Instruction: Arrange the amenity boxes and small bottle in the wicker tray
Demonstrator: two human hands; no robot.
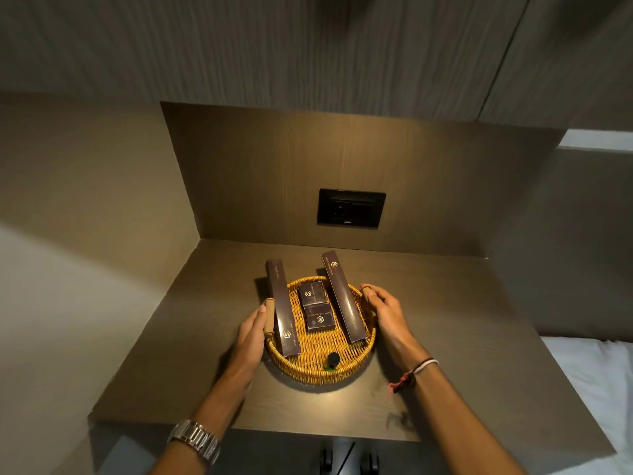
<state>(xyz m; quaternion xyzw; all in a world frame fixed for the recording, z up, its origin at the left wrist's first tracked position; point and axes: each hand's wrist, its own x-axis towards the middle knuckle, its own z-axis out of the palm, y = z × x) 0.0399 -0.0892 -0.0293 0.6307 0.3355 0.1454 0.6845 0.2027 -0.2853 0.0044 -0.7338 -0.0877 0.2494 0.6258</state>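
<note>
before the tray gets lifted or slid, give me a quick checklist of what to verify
1. Left hand at the left handle: ok.
2. Right hand at the right handle: ok.
3. Full grip on the handles: cannot tell.
4. Two long boxes inside the wicker tray: not ok, far ends overhang the rim.
5. Two small boxes flat at centre: ok.
6. Small bottle upright near the front rim: ok.

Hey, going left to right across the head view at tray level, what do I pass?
Left hand → left handle → left long box → small boxes → right long box → right handle → right hand.
</note>
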